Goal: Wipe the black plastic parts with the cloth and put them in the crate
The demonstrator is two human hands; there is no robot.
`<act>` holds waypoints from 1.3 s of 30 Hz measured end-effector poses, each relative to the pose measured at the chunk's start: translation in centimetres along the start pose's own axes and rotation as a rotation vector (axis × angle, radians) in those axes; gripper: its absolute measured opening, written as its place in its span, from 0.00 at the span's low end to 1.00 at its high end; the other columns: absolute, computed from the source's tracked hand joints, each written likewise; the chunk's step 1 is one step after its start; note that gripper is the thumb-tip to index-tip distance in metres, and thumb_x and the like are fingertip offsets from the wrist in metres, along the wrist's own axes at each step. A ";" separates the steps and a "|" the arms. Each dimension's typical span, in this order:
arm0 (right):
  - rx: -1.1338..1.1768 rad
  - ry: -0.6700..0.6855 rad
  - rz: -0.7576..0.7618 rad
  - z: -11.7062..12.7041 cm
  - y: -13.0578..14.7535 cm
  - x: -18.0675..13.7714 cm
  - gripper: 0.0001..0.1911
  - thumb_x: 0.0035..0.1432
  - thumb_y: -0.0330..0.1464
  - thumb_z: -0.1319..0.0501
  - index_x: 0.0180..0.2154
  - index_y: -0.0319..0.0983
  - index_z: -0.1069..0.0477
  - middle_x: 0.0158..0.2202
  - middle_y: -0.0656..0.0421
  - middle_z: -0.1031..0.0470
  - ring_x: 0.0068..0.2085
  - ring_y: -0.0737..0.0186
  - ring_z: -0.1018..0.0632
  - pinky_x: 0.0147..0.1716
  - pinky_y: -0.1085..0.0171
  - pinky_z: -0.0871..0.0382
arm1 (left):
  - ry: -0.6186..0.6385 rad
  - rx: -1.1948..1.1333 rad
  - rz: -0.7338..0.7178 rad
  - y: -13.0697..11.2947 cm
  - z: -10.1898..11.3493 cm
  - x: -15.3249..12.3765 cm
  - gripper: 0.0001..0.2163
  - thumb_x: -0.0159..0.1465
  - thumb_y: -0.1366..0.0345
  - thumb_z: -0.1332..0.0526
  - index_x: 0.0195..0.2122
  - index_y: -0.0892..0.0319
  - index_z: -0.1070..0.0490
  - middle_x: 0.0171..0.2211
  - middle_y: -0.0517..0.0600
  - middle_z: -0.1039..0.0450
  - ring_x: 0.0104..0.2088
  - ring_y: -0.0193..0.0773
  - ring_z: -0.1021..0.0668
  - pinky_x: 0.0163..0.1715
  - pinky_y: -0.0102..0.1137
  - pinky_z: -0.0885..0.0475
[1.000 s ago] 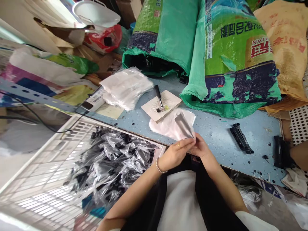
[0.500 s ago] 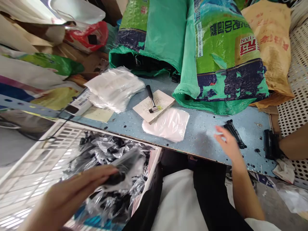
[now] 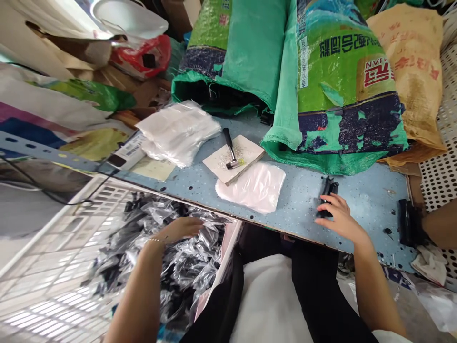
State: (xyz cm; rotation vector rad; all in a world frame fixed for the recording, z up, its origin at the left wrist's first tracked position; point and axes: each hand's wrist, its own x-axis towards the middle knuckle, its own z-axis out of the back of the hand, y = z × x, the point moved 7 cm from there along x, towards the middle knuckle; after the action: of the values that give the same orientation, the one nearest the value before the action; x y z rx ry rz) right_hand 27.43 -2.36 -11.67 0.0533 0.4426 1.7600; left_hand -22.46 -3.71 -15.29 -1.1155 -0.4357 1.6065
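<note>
My right hand [image 3: 337, 218] is at the right side of the blue tabletop, its fingers curled over a narrow black plastic part [image 3: 331, 186]. The fingers cover the part's lower end. Above a white plastic crate [image 3: 53, 228], my left hand [image 3: 182, 228] has its fingers stretched out and holds nothing. Clear bags with black pieces inside [image 3: 185, 267] fill much of the crate below it. Between the hands, a flat stack of clear plastic bags [image 3: 255, 188] lies near the table's front edge.
A small hammer [image 3: 230, 150] rests on a pale board [image 3: 246, 145]. More clear bags [image 3: 178, 131] are piled left of it. Green sacks [image 3: 246, 57] and a tan sack [image 3: 410, 71] stand behind. Another person's forearm [image 3: 441, 224] is at far right, by a black part [image 3: 407, 221].
The bagged piece has left my left hand, which has opened over the crate. My right hand has come onto the black part, which has shifted left and turned.
</note>
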 end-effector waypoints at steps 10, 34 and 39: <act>0.094 -0.372 -0.416 -0.2 -4.8 -2.9 0.34 0.60 0.51 0.39 0.57 0.33 0.33 0.49 0.37 0.28 0.52 0.31 0.27 0.51 0.39 0.32 | -0.277 0.424 -0.430 -17.3 -13.9 6.2 0.04 0.62 0.67 0.33 0.35 0.60 0.27 0.40 0.59 0.24 0.46 0.52 0.20 0.45 0.41 0.24; 2.270 0.058 -0.358 -6.8 12.1 8.5 0.06 0.59 0.34 0.33 0.38 0.41 0.24 0.37 0.60 0.16 0.38 0.60 0.17 0.47 0.55 0.18 | -0.439 0.564 -0.597 -16.6 -8.7 3.6 0.21 0.62 0.80 0.49 0.54 0.63 0.26 0.59 0.63 0.29 0.53 0.53 0.22 0.54 0.47 0.23; 2.172 0.689 -0.416 -9.2 13.6 2.2 0.19 0.60 0.42 0.35 0.46 0.34 0.25 0.42 0.50 0.17 0.36 0.61 0.18 0.27 0.70 0.21 | -0.377 0.354 -0.700 -15.7 -9.0 4.5 0.30 0.60 0.80 0.49 0.65 0.60 0.36 0.63 0.62 0.33 0.62 0.50 0.27 0.58 0.44 0.24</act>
State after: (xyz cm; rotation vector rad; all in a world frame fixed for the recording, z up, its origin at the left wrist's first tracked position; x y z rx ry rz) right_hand 11.72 -5.04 -16.25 0.7920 2.4018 0.1230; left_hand -6.20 3.52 -9.86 -0.3200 -0.6688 1.1885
